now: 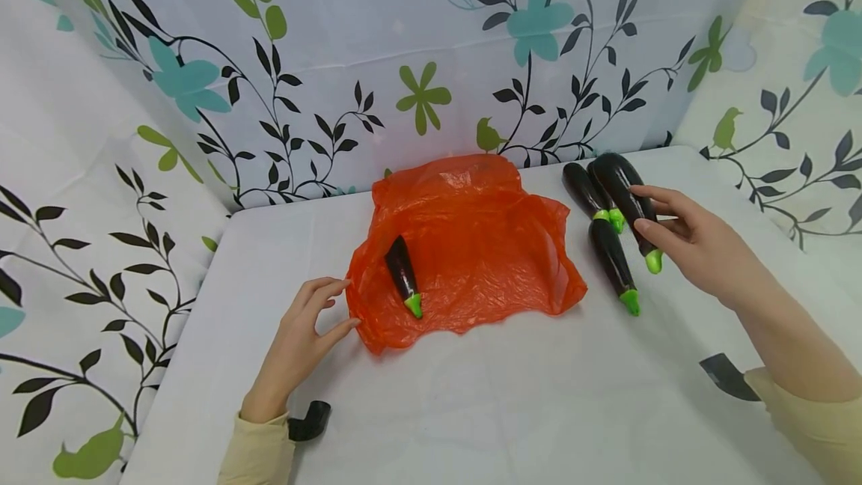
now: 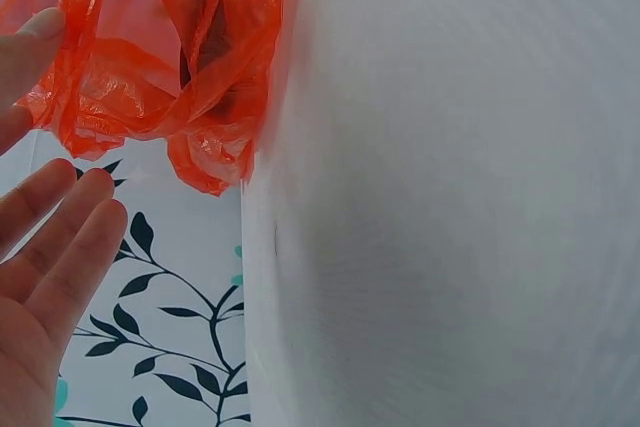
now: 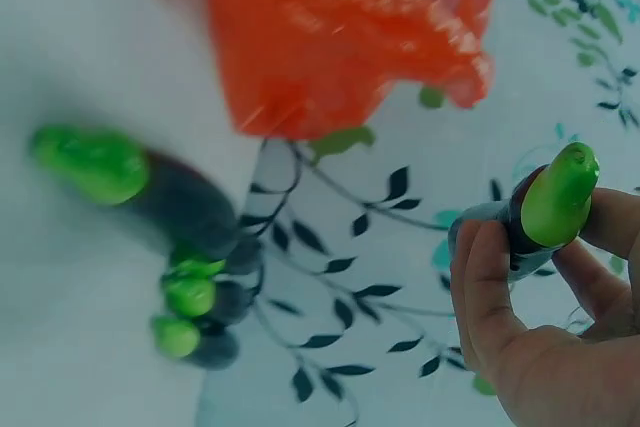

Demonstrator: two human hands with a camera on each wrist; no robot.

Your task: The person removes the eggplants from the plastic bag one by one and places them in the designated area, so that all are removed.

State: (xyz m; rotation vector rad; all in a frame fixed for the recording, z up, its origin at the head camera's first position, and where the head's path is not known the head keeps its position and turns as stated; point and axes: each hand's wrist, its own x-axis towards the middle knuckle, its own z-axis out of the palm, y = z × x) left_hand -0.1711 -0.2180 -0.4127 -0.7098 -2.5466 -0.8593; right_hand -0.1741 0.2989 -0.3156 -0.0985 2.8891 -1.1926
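A red plastic bag (image 1: 471,245) lies spread on the table with its mouth facing me. At its left side is an eggplant (image 1: 402,272) with a green cap, its far end seemingly covered by the plastic. My left hand (image 1: 299,339) touches the bag's left edge, its thumb and fingers apart. To the right of the bag, my right hand (image 1: 697,245) grips an eggplant (image 1: 616,178) around its body; its green cap points toward me. More eggplants (image 1: 611,260) lie on the table just beside it; the right wrist view shows their green caps (image 3: 95,162).
A white cloth covers the table (image 1: 471,403). Behind and at both sides hangs a curtain (image 1: 417,21) with printed leaves and flowers. Black wrist straps or mounts (image 1: 311,421) show at both sleeves.
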